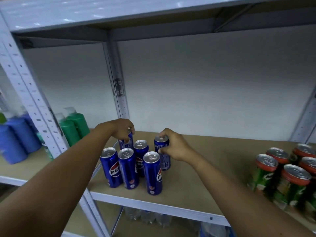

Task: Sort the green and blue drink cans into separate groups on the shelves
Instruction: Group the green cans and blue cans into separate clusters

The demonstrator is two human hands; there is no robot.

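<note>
Several tall blue cans (127, 168) stand in a cluster at the left end of the brown shelf board (205, 168). My left hand (122, 130) grips the top of the back-left blue can (126, 142). My right hand (174, 146) is wrapped around the back-right blue can (162, 157), which stands at the cluster's right edge. Both held cans rest on or just above the board. Several green cans with red rims (289, 178) are grouped at the right end of the same shelf.
A grey upright post (118, 82) rises behind the blue cans. On the neighbouring shelf to the left stand blue bottles (15, 139) and green bottles (75, 125). Clear plastic bottles (147, 218) sit on the shelf below. The upper shelf (119, 12) hangs overhead.
</note>
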